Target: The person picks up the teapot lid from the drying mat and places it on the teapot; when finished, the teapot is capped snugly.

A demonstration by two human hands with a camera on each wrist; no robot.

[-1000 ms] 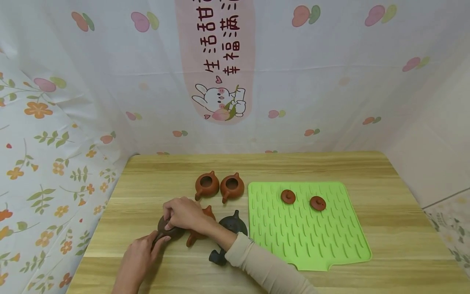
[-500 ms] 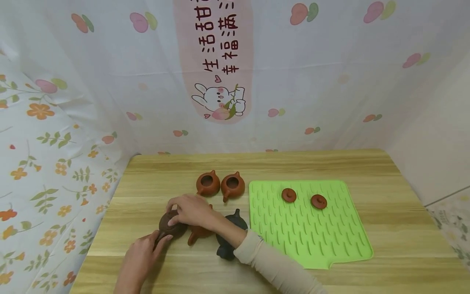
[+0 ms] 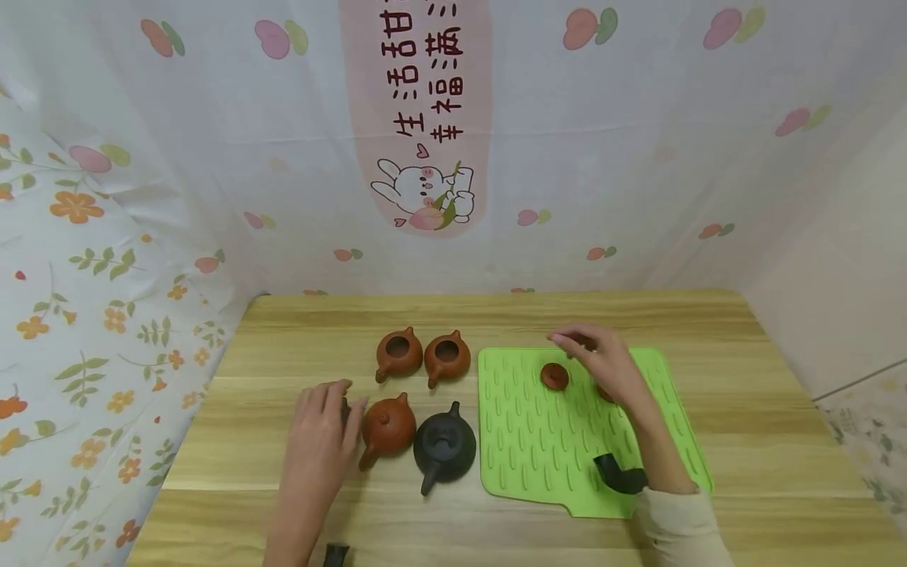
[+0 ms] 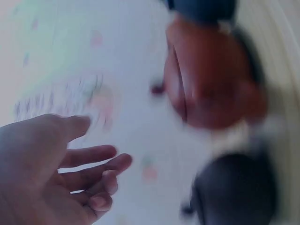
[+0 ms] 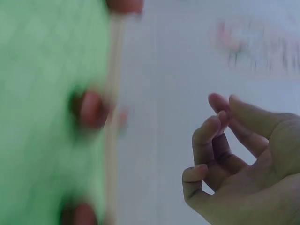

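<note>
In the head view my left hand point(image 3: 319, 433) is over the dark brown teapot point(image 3: 345, 411) and hides most of it. The left wrist view shows that hand point(image 4: 70, 168) with loosely bent fingers and nothing in them, apart from the blurred brown teapot point(image 4: 236, 192). To its right stand a lidded red clay teapot point(image 3: 388, 429) and a black teapot point(image 3: 445, 449). My right hand point(image 3: 602, 358) hovers over the green mat point(image 3: 524, 465), fingers loosely curled around nothing. A reddish lid point(image 3: 554, 376) lies left of it; a second lid point(image 3: 605, 394) is partly hidden beneath it.
Two lidless red clay teapots, one at left point(image 3: 399, 353) and one at right point(image 3: 447, 357), stand behind the others. A wooden table point(image 3: 765, 441) carries everything, with a patterned white cloth point(image 3: 602, 157) hanging behind it. Black wrist gear point(image 3: 620, 476) shows beside the right forearm.
My right hand has left the brown teapot's top and swung right to above the mat. My left hand has let go of that teapot's handle and shifted forward and right over it.
</note>
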